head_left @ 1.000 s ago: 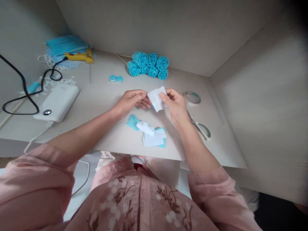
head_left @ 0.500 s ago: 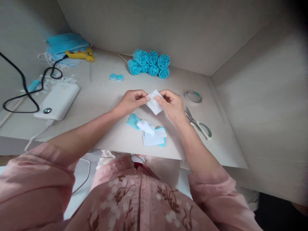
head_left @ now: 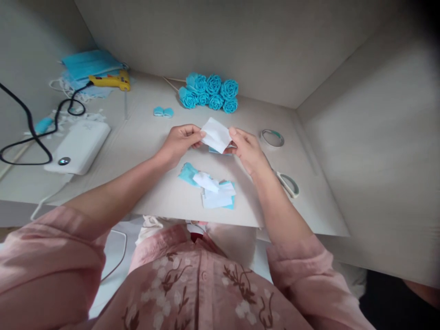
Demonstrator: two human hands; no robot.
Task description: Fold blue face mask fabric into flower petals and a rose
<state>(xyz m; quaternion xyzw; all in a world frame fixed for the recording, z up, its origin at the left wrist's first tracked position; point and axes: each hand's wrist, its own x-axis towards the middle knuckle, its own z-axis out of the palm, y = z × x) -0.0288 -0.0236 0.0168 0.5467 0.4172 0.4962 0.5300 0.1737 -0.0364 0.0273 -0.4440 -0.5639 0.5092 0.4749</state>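
Observation:
Between my hands is a white fabric piece (head_left: pixel 216 134), tilted and spread above the table. My left hand (head_left: pixel 182 143) pinches its left corner between thumb and fingers. At its right corner, my right hand (head_left: pixel 246 147) is closed with thumb and fingertips on the cloth. Just beneath it shows the edge of a light blue piece (head_left: pixel 218 151); whether a hand touches that piece I cannot tell. Closer to me lie loose cut scraps, a teal piece (head_left: pixel 188 174) and white pieces (head_left: pixel 218 197) over blue.
Blue fabric roses (head_left: pixel 213 94) on sticks lie at the back, with small blue petals (head_left: pixel 163 112) nearby. At left are a yellow glue gun (head_left: pixel 110 81), blue masks (head_left: pixel 82 63), a white power bank (head_left: pixel 79 146) and a black cable. Tape (head_left: pixel 272 138) and scissors (head_left: pixel 289 184) sit right.
The white piece has moved slightly up and left and is now spread wider, my hands farther apart. A light blue piece has come into view beneath it.

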